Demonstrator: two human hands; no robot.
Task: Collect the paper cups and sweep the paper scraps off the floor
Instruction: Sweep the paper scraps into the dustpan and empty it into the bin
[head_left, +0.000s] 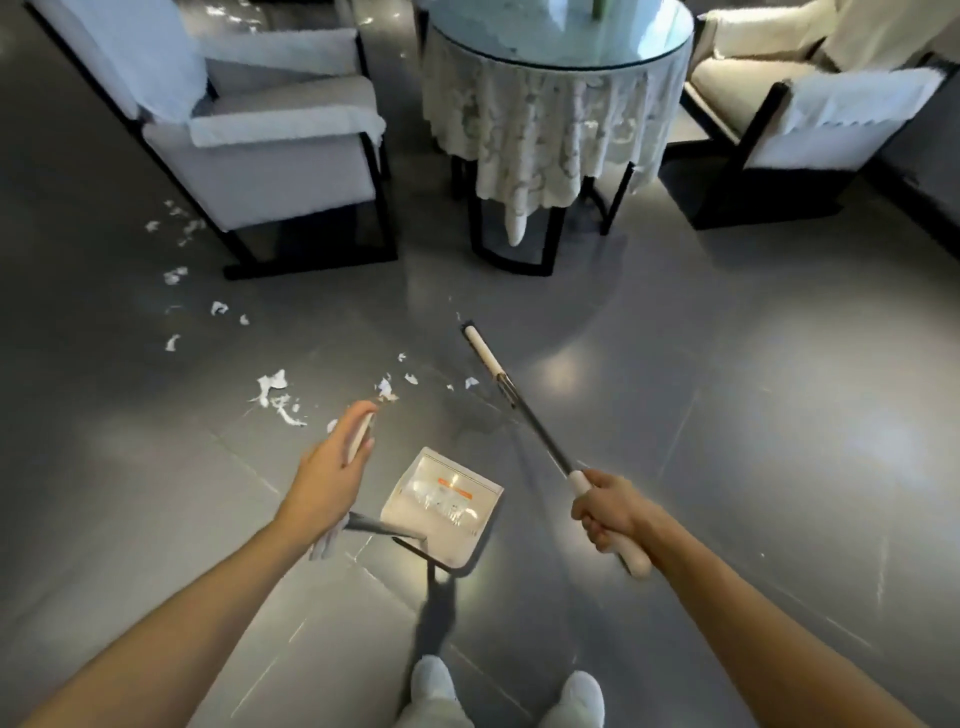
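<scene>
Plainly featherlight, the paper scraps (275, 392) strewn from centre to middle left would likely scatter under hard strokes. The left hand (332, 467) curls round the dustpan (441, 504) handle; the right hand (608, 512) grips the broom (519, 410) near its end.
</scene>
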